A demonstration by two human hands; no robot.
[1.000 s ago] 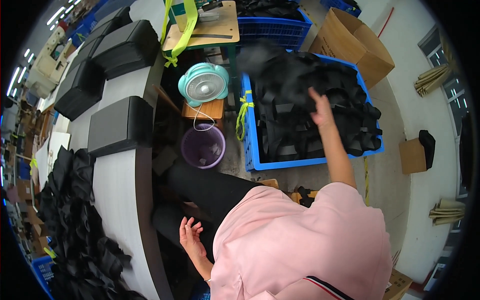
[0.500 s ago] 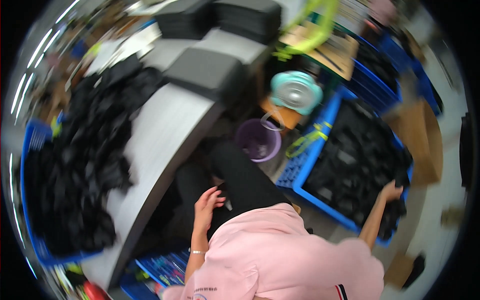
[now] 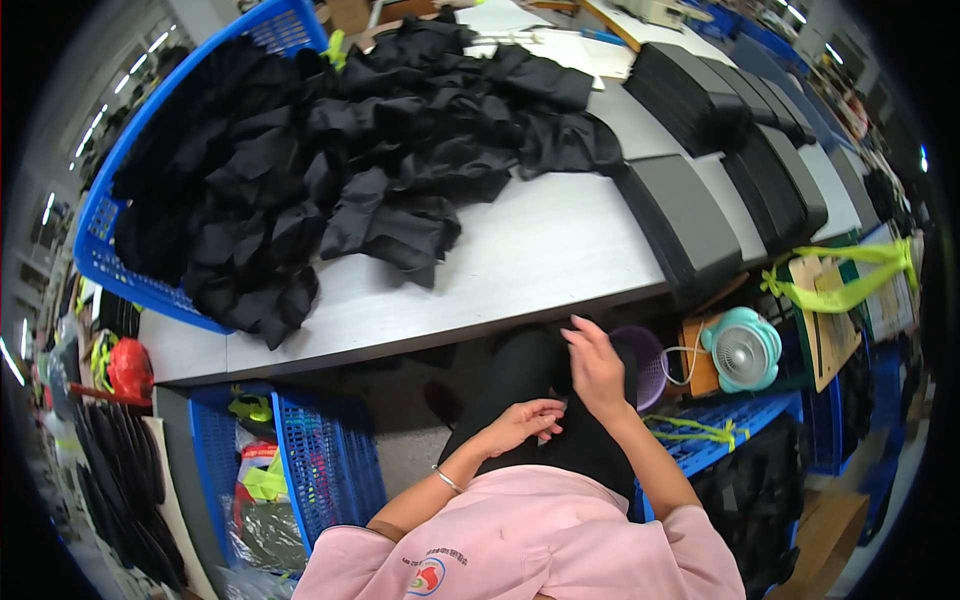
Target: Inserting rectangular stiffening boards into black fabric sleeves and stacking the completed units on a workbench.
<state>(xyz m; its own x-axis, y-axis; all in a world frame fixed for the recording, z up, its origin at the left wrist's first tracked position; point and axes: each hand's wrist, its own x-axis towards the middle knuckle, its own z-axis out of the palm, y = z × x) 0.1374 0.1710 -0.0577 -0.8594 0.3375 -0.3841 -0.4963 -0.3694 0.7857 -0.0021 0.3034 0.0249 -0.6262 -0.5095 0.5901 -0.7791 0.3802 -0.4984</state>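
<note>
Above my lap, my left hand (image 3: 524, 424) is held with its fingers loosely bent and a little apart, and I see nothing in it. My right hand (image 3: 597, 368) is just to its right, fingers stretched out toward the table edge, also with nothing visible in it. Beyond them stands a grey-white table (image 3: 520, 260). A heap of black fabric pieces (image 3: 400, 140) spreads over it, spilling out of a tipped blue plastic basket (image 3: 97, 235) at the left. Stacks of flat black pads (image 3: 685, 215) lie on the table's right part.
At my right are a blue basket (image 3: 720, 430) of black pieces (image 3: 755, 480), a small turquoise fan (image 3: 745, 350), a purple bucket (image 3: 645, 365) and a cardboard box (image 3: 830, 530). Blue baskets (image 3: 335, 455) with plastic bags stand under the table's left side. A neon-yellow strap (image 3: 850, 290) hangs at the right.
My view has swung round toward the table. My right hand has left the basket of black pieces on the right and come over my lap, close to my left hand.
</note>
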